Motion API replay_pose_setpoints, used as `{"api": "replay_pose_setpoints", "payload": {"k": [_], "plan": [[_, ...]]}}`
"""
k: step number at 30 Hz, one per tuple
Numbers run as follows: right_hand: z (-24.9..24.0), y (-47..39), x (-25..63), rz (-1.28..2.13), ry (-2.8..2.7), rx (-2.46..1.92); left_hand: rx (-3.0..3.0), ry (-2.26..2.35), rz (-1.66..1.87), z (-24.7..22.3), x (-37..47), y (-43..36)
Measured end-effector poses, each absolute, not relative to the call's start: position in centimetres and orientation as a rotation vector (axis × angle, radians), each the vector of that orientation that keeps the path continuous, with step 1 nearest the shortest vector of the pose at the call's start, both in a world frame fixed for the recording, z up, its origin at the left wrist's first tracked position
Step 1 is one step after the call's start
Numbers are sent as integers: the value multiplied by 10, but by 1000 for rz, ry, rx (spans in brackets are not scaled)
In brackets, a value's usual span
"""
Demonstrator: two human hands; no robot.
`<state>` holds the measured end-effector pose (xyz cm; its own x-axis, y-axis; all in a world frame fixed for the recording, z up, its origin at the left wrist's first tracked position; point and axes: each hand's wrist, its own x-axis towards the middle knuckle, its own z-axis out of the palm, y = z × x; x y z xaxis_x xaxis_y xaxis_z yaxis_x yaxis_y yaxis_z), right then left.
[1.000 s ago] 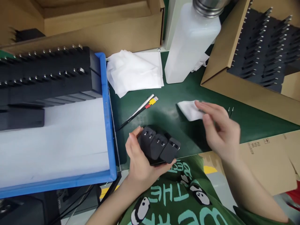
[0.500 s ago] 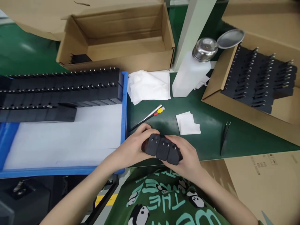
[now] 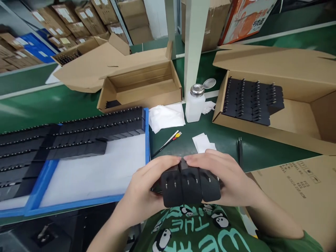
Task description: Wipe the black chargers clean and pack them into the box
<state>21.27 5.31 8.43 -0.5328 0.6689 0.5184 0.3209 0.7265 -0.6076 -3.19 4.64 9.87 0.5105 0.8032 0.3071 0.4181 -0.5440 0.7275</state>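
Note:
Three black plug adapters are held side by side in front of my body, their metal prongs facing up. My left hand grips the left end of the row, and my right hand grips the right end, both thumbs near the top edge. Left of the hands, a blue-edged tray holds rows of similar black adapters. An open carton on the right holds more of them. A folded white cloth lies just beyond my right hand.
An open carton with one black piece stands at the back. Near it are white wipes, a dispenser bottle with its lid up and a pale post. A cable and black tweezers lie on the green table.
The view has tilted up, showing shelves and boxes behind. Both hands, still holding the adapters, appear larger and nearer to the camera.

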Motion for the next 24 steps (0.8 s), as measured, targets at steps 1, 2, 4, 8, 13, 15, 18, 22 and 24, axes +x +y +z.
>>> {"api": "replay_pose_setpoints", "payload": {"k": [1, 2, 4, 8, 13, 15, 18, 22, 24], "plan": [[88, 51, 213, 574, -2162, -766, 2158, 982, 877, 100, -32, 46], [92, 48, 214, 573, -2169, -786, 2143, 968, 892, 101, -32, 45], [99, 44, 215, 577, -2180, -823, 2113, 946, 914, 103, -32, 43], [108, 39, 216, 602, -2200, -842, 2087, 931, 924, 107, -31, 38], [105, 40, 216, 626, -2191, -806, 2102, 968, 903, 112, -30, 33], [104, 41, 216, 625, -2191, -809, 2103, 981, 881, 113, -31, 33], [103, 41, 216, 618, -2195, -825, 2088, 985, 861, 114, -33, 33], [103, 42, 213, 596, -2199, -833, 2079, 970, 895, 113, -32, 33], [101, 42, 211, 577, -2197, -837, 2040, 973, 905, 113, -32, 33]]}}
